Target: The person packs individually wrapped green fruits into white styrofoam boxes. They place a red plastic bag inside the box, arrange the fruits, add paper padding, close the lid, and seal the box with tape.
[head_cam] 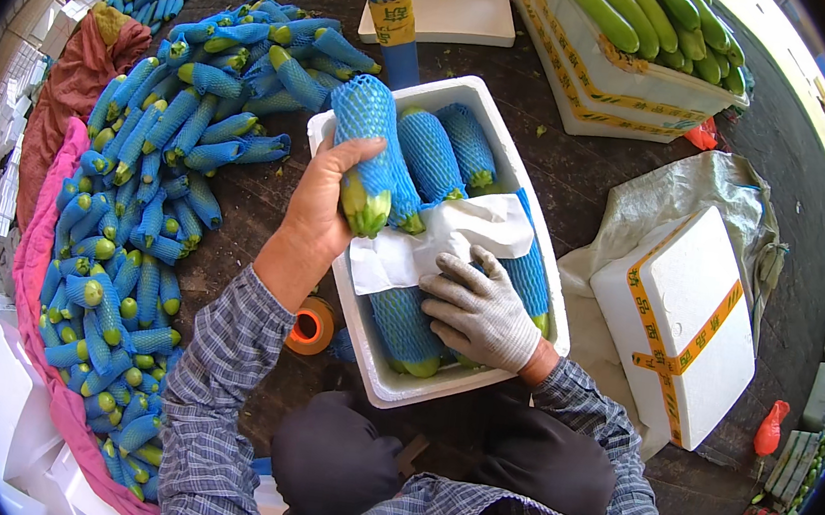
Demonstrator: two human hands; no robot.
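An open white foam box point(555, 303) stands before me, holding several green zucchini in blue foam netting. My bare left hand point(329, 185) grips a netted zucchini point(367, 124) over the box's upper left part, its bare stem end towards me. A sheet of white paper point(390, 259) lies across the middle of the packed zucchini. My right hand point(483, 306), in a pale knit glove, rests on the paper's lower edge and the produce, palm down; what lies under its palm is hidden.
A large pile of netted zucchini point(154, 208) lies at left, beside pink cloth point(47, 219). A tape roll point(312, 326) is by the box. Right are a taped foam box point(701, 310) and a foam box point(626, 91) of bare zucchini. A blue post point(395, 60) stands behind.
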